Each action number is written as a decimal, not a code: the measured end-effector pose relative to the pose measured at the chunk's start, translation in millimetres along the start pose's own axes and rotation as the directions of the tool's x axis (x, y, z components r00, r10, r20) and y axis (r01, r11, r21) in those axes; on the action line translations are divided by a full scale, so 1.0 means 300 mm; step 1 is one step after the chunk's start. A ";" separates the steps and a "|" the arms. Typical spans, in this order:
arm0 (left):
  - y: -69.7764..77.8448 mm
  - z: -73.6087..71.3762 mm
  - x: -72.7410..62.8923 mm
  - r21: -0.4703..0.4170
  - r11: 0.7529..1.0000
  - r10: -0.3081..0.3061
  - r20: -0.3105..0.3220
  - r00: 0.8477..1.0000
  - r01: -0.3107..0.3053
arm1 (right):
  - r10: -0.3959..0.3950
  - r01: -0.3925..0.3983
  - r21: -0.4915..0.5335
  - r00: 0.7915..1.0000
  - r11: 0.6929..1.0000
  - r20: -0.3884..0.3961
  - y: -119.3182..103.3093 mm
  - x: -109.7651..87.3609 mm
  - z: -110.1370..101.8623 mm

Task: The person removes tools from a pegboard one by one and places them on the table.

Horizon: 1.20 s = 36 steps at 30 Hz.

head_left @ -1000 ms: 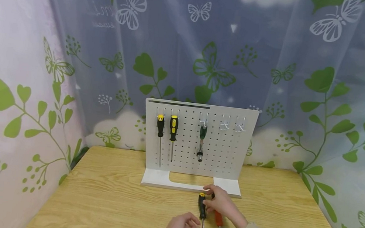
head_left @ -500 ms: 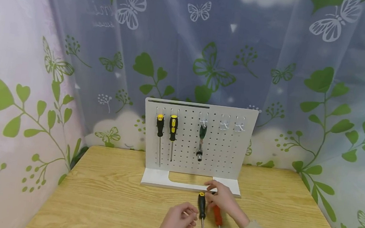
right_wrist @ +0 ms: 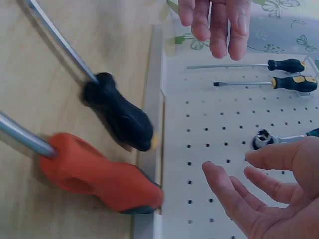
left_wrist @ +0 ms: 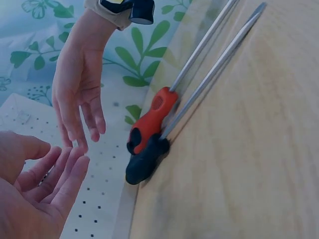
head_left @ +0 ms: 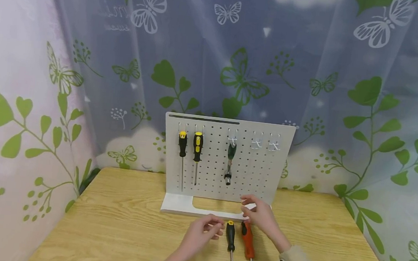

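Two screwdrivers lie side by side on the wooden table: one with a black, yellow-tipped handle [head_left: 230, 236], the other with a red handle [head_left: 248, 241]. My left hand [head_left: 198, 233] hovers left of the black handle, its fingers loosely bent and holding nothing. Just beyond the red handle, my right hand [head_left: 262, 218] is raised before the pegboard's base, thumb and fingers apart with nothing between them. In the right wrist view both handles, red [right_wrist: 99, 174] and black [right_wrist: 119, 112], lie apart from the right fingers [right_wrist: 219, 181].
A white pegboard [head_left: 211, 182] stands at the back. Two black-and-yellow screwdrivers hang on its left, and a green-handled ratchet tool [head_left: 230, 158] hangs mid-board. Two hooks [head_left: 256, 142] on its right hold nothing. A patterned curtain [head_left: 216, 63] hangs behind the table [head_left: 115, 222].
My right hand has lifted off the red handle and moved forward, uncovering it. My left hand has moved up and a little left. The screwdrivers stay about where they were.
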<state>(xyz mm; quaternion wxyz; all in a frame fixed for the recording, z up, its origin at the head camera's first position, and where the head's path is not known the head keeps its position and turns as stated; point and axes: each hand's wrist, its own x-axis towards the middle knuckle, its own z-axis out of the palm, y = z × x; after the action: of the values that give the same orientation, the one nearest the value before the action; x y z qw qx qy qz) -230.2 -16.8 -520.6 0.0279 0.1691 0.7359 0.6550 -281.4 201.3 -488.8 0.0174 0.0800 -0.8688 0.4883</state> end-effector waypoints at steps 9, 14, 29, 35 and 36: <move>0.050 -0.029 0.071 0.097 0.990 0.109 -0.037 0.993 -0.105 | -0.095 0.098 0.045 0.994 0.994 -0.058 -0.038 0.063 -0.059; 0.077 -0.041 0.116 0.129 0.981 0.158 -0.071 0.985 -0.148 | -0.169 0.172 0.019 0.980 0.985 -0.104 -0.071 0.095 -0.081; 0.085 -0.078 0.310 0.108 0.991 0.102 -0.235 0.967 -0.079 | -0.291 0.307 0.079 0.943 0.948 -0.164 -0.165 0.205 -0.098; 0.076 -0.080 0.367 0.090 0.993 0.100 -0.237 0.966 -0.081 | -0.307 0.338 0.205 0.936 0.919 -0.170 -0.176 0.253 -0.086; 0.073 -0.079 0.375 0.081 0.994 0.097 -0.237 0.967 -0.079 | -0.305 0.339 0.228 0.937 0.913 -0.169 -0.177 0.260 -0.083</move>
<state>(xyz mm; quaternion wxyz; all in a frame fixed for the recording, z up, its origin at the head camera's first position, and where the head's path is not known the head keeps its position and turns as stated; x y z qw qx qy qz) -337.6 -5.5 -475.6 -0.0964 0.1220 0.7483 0.6449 -351.3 185.9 -422.5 0.1435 0.1921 -0.7710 0.5899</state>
